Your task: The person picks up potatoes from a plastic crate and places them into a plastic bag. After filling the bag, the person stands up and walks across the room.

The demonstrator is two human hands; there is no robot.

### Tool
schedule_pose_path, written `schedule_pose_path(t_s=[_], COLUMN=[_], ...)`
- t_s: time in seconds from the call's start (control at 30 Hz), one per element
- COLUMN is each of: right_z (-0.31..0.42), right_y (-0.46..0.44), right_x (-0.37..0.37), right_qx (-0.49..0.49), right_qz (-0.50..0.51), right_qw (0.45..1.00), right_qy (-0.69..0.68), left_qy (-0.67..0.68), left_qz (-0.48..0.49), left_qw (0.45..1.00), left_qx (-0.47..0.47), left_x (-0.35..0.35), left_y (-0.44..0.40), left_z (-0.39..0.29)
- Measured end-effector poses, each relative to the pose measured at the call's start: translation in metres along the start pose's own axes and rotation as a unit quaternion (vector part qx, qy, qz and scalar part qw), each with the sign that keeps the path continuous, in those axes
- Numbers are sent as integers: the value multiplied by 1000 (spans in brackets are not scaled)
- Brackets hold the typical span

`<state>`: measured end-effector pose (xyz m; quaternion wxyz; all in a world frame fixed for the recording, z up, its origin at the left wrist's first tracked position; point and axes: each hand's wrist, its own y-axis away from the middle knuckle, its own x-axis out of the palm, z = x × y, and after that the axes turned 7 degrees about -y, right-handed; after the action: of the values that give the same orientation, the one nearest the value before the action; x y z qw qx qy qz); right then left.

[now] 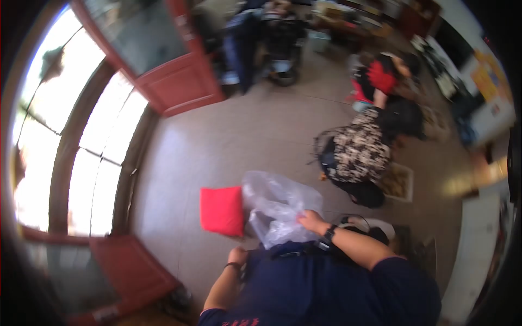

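My right hand (312, 221), with a dark watch on its wrist, is closed on a clear plastic bag (283, 198). The bag hangs loose and crumpled in front of my waist and spreads to the left. Beside its left edge is a red square object (221, 211) with a flat top, perhaps a cushion or a stool seat; what supports it is hidden. My left hand (237, 255) is low at my left side, apart from the bag, with a dark band on the wrist. Its fingers look curled in, and whatever they may hold is hidden.
Red-framed doors (182, 87) and bright windows are on the left. At right, a person in a patterned top (361, 146) crouches by a pale crate (409, 185), near another person in red and black. A wheeled chair (284, 60) stands at the back. A white surface (473, 250) lies right.
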<state>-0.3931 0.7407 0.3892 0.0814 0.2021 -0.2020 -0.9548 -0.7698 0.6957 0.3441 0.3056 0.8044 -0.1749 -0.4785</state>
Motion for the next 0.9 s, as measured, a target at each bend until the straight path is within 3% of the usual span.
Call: schedule_pose_path(t_s=[0.07, 0.13, 0.23, 0.3, 0.37, 0.47, 0.5, 0.57, 0.67, 0.7, 0.73, 0.77, 0.9], right_z=[33, 51, 62, 80, 82, 66, 65, 62, 59, 55, 49, 29, 15], right_y=[-10, -31, -52, -73, -105, -164, -186, -232, -300, -325, -341, -364, -426], right_x=[-14, -25, -42, -70, -96, -140, -159, -201, -273, -296, -315, -336, -414], right_qx=[3, -25, -41, -46, -37, -40, 0, 40, 27, 41, 64, 78, 98], right_qz=[-63, -105, -122, -127, -151, -176, -194, -202, -219, -240, -260, -247, -331], right_qw=[998, 994, 991, 991, 987, 978, 967, 953, 931, 927, 920, 900, 890], right_qy=[10, 27, 25, -6, -51, -105, -163, -220, -290, -287, -285, -351, -297], left_qy=[19, 206, 141, 143, 205, 219, 220, 205, 30, 24, 178, 322, 392], left_qz=[5, 53, 34, 21, 29, 42, 42, 48, 42, 37, 46, 52, 33], left_qw=[997, 977, 989, 990, 976, 974, 973, 977, 975, 976, 983, 926, 893], left_qx=[76, -32, -18, -8, -65, -47, -52, -22, 216, 215, 17, -189, -219], left_x=[-9, -53, -61, -78, -94, -108, -105, -98, -74, -87, -97, -109, -150], left_y=[-46, -46, -119, -147, -167, -190, -204, -233, -288, -299, -290, -273, -277], left_z=[13, -23, -9, -33, -61, -100, -106, -111, -65, -96, -120, -143, -203])
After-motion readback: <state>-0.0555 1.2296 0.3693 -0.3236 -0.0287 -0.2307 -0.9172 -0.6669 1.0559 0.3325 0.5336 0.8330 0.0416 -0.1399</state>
